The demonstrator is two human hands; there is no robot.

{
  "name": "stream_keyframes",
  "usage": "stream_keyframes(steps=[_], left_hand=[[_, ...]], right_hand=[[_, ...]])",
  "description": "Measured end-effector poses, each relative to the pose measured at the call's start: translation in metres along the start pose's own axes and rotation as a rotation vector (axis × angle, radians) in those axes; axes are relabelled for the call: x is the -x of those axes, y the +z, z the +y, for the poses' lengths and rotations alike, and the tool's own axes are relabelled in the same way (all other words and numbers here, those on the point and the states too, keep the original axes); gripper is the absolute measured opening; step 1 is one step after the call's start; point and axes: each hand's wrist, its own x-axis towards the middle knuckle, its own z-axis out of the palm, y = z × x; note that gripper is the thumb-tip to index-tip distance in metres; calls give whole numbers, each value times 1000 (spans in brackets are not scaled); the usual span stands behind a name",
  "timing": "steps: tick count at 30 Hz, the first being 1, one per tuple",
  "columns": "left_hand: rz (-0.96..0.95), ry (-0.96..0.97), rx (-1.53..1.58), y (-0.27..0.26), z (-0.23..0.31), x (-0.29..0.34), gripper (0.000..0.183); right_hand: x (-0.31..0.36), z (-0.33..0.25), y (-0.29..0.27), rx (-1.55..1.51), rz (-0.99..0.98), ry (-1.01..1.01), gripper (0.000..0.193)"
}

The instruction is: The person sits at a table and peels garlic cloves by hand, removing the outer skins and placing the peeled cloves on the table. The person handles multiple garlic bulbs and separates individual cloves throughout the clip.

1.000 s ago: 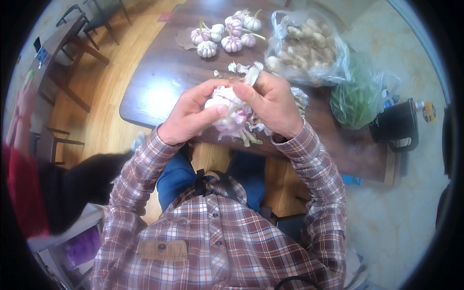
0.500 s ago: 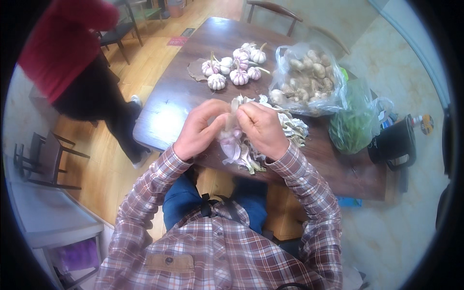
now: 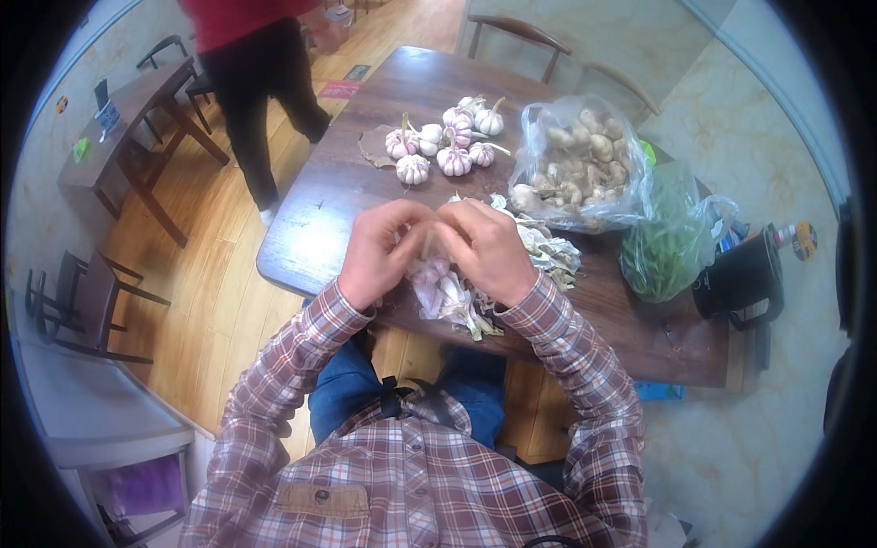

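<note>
My left hand (image 3: 382, 248) and my right hand (image 3: 490, 248) meet over the near edge of the table, fingers curled and thumbs close together. Between them they grip a pale garlic bulb (image 3: 427, 245), mostly hidden by the fingers and blurred. Purplish-white garlic skins (image 3: 431, 288) lie just below my hands. More dry peelings (image 3: 546, 247) spread out beside and behind the right hand. Beyond my hands sits a group of cleaned garlic bulbs (image 3: 454, 161), white and pink, several with short stems.
A clear plastic bag (image 3: 585, 169) of untrimmed garlic stands at the table's right, beside a bag of green vegetables (image 3: 670, 242) and a black jug (image 3: 744, 279). A person in red and black (image 3: 251, 100) is past the table's left edge. Chairs (image 3: 521, 32) surround the brown table (image 3: 333, 215).
Both hands have turned inward, fingers now curled over the garlic bulb, and its stem no longer shows above them. The person in red has moved away, farther back along the table's left side.
</note>
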Motion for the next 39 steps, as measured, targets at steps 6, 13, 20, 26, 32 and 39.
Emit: stream_keyframes(steps=[6, 13, 20, 26, 32, 39], left_hand=[[-28, 67, -186, -2, 10, 0, 11], [-1, 360, -534, 0, 15, -4, 13], [-14, 383, -180, -1, 18, -2, 10], [-152, -158, 708, -9, -5, 17, 8], [21, -272, 923, -18, 5, 21, 12], [13, -89, 323, -15, -5, 14, 22]], right_hand=[[-3, 5, -2, 2, -44, -45, 10], [-1, 5, 0, -51, -50, 87, 11], [-2, 31, 9, -435, 37, 538, 13], [0, 34, -2, -570, 113, 572, 14], [0, 68, -27, -579, 371, 556, 16], [-3, 33, -20, -514, 99, 315, 11]])
